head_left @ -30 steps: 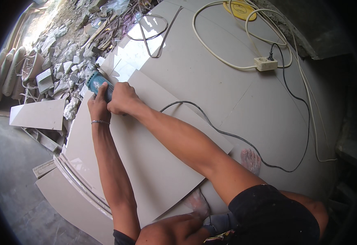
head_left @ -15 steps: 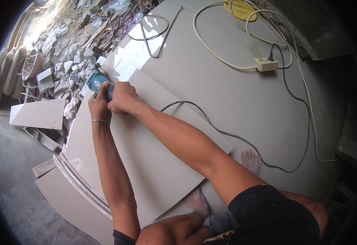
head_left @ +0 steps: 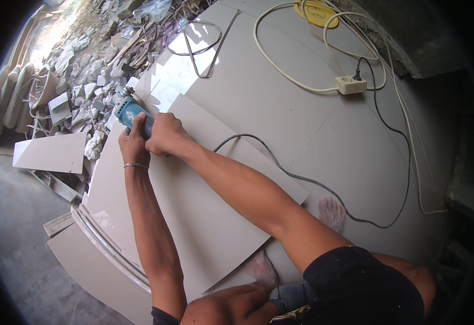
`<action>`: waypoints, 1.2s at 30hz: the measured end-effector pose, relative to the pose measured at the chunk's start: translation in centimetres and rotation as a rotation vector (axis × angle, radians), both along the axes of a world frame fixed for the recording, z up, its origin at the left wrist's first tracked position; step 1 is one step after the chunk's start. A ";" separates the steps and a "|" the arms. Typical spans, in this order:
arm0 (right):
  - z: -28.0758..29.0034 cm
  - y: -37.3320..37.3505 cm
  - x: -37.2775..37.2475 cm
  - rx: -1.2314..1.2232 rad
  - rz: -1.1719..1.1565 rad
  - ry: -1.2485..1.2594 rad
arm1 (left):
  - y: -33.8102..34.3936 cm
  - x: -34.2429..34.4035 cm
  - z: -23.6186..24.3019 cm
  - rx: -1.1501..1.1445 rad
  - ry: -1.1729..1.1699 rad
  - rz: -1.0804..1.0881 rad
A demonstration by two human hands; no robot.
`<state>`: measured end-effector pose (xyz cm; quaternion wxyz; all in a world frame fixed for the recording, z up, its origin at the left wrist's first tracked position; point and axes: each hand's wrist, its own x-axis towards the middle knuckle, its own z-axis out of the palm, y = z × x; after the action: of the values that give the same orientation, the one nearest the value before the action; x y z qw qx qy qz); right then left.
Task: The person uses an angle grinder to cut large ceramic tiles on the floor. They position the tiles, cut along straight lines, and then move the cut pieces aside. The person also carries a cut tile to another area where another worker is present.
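Both my hands grip a teal angle grinder at the far edge of a large beige tile lying on the floor. My left hand, with a thin bracelet on its wrist, holds the grinder's body from the left. My right hand wraps around the rear of the tool. The grinder's dark cable runs right across the tiles. The cutting disc is hidden behind the tool and my fingers.
A white extension socket with a pale cord and a yellow reel lie far right. Rubble and broken tile pieces pile up at the upper left. A loose tile piece and stacked tiles lie to the left. My bare feet rest on the tiles.
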<state>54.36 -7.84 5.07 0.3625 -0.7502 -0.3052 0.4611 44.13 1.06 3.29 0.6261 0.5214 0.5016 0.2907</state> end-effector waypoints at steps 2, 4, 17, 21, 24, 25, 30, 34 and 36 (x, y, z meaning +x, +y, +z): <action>0.0 -0.2 -0.1 0.004 -0.012 -0.015 | -0.1 0.0 0.0 0.013 -0.007 -0.002; 0.1 -0.3 -0.1 -0.009 -0.008 -0.011 | -0.3 0.0 -0.1 0.005 -0.020 0.002; 0.1 0.3 0.1 -0.012 -0.011 0.009 | 0.5 0.1 0.0 0.039 0.008 -0.017; -0.1 0.9 0.3 0.011 -0.012 -0.012 | 1.2 0.2 -0.1 0.022 0.033 0.005; -0.1 0.9 0.3 0.017 -0.014 0.000 | 1.3 0.1 -0.3 0.005 -0.006 -0.004; 0.0 0.8 0.3 0.019 -0.014 0.000 | 1.2 0.1 -0.2 0.021 -0.014 -0.012; 0.2 0.2 0.2 -0.008 0.000 0.008 | 0.5 0.0 -0.3 -0.002 -0.011 0.005; 0.2 -0.4 0.1 -0.009 -0.013 0.017 | -0.1 -0.1 -0.2 0.015 -0.016 -0.014; 0.1 -0.4 0.0 -0.016 -0.011 -0.001 | -0.3 -0.1 -0.1 0.004 0.003 -0.009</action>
<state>54.36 -8.26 5.19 0.3589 -0.7551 -0.2974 0.4610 44.02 0.79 3.15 0.6257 0.5254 0.4997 0.2878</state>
